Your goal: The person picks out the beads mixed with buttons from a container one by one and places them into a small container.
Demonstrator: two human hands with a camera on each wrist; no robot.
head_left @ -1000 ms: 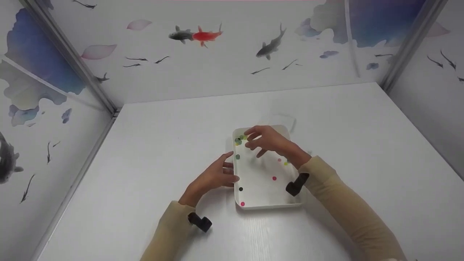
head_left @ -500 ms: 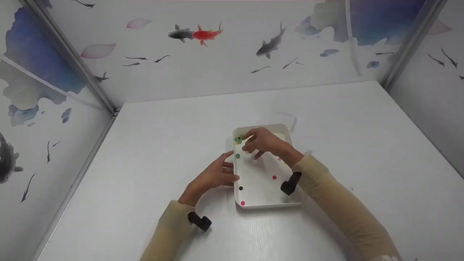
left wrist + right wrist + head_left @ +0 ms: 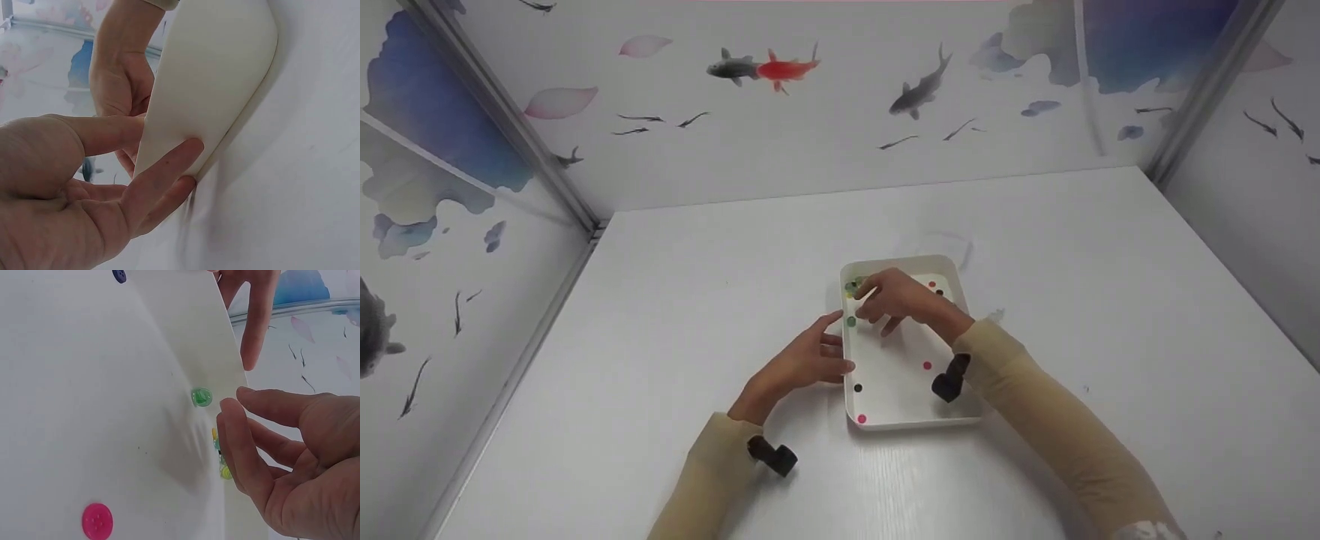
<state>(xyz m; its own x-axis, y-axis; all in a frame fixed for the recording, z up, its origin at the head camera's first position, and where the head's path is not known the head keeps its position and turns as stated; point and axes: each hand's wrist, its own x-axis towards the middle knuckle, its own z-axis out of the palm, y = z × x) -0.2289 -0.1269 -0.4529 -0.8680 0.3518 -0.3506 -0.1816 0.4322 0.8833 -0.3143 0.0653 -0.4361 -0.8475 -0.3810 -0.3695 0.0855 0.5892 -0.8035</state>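
A white shallow tray lies on the table. My left hand holds its left wall, with the thumb over the rim and fingertips against the outer side, as the left wrist view shows. My right hand hovers above the tray's left far part, fingers loosely bent, with nothing visible between them. Below its fingertips, a green glass marble sits by the left wall. Several green and yellow pieces cluster in the far left corner, partly hidden by the right hand.
A pink button lies on the tray floor. A dark button and another pink button are near the front left. Red and dark pieces lie far right. A clear, faint object is behind the tray.
My right hand has moved a little left and toward me over the tray, uncovering the red and dark pieces at the far right. My left hand stays on the wall.
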